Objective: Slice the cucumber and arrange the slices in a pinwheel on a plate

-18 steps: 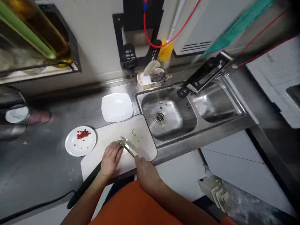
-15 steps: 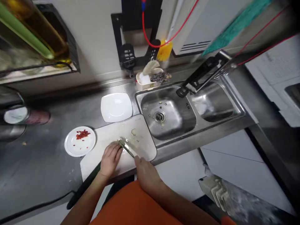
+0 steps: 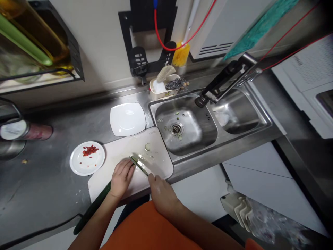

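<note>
A long dark green cucumber (image 3: 95,208) lies slantwise under my left forearm, its far end on the white cutting board (image 3: 111,149) and its near end past the counter edge. My left hand (image 3: 122,177) is wrapped over the far end, fingers curled. In my right hand (image 3: 160,189) is the handle of a knife (image 3: 140,166); the blade points up and left, right at the cucumber's cut end beside my left fingertips. A thin cucumber slice (image 3: 147,147) and wet bits lie on the board's far right part. The handle is mostly hidden in my fist.
Behind the board stands a square white plate (image 3: 127,119). At the left, a round plate (image 3: 87,165) holds small red pieces and touches the board. On the right is a steel sink (image 3: 192,146) with scraps near its drain, beneath a black faucet (image 3: 217,83).
Both hands and the knife keep almost the same place on the board. The whole view has shifted slightly and is sharper now.
</note>
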Available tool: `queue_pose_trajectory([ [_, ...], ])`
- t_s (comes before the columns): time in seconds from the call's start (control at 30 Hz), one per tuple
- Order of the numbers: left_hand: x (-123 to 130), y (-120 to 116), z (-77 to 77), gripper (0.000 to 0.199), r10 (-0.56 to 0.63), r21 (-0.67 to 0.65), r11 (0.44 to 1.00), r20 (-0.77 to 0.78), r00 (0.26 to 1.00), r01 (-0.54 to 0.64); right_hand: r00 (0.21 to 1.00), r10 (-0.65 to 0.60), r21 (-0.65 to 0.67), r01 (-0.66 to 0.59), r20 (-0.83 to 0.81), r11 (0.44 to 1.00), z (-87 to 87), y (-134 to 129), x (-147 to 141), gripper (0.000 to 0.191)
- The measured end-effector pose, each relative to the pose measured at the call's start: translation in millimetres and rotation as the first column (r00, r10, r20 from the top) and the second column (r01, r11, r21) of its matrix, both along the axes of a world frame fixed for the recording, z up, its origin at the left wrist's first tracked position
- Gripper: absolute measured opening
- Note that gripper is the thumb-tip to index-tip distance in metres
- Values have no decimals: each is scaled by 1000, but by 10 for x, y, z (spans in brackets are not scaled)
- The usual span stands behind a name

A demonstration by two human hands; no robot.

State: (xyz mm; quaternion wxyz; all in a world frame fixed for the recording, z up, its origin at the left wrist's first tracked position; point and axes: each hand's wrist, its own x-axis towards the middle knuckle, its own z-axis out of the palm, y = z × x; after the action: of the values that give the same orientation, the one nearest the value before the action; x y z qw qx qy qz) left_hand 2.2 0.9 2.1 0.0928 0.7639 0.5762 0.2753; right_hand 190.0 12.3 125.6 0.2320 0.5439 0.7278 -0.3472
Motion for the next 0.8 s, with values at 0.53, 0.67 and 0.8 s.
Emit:
queue_pose_trajectory([
  [0.53, 13, 15, 38, 27, -14, -5, 1000, 3, 1000, 14, 999, 36, 78, -35, -20, 996, -179, 63, -105, 30],
  [0.67, 19, 13, 38, 27, -10, -4, 1000, 18, 1000, 10, 999, 41, 135, -39, -12, 990, -320, 40, -139, 30],
  [0.8, 18, 10, 31, 27, -5, -8, 1000, 13, 1000, 5, 998, 48, 210, -42, -26, 977, -466, 16, -157, 30],
])
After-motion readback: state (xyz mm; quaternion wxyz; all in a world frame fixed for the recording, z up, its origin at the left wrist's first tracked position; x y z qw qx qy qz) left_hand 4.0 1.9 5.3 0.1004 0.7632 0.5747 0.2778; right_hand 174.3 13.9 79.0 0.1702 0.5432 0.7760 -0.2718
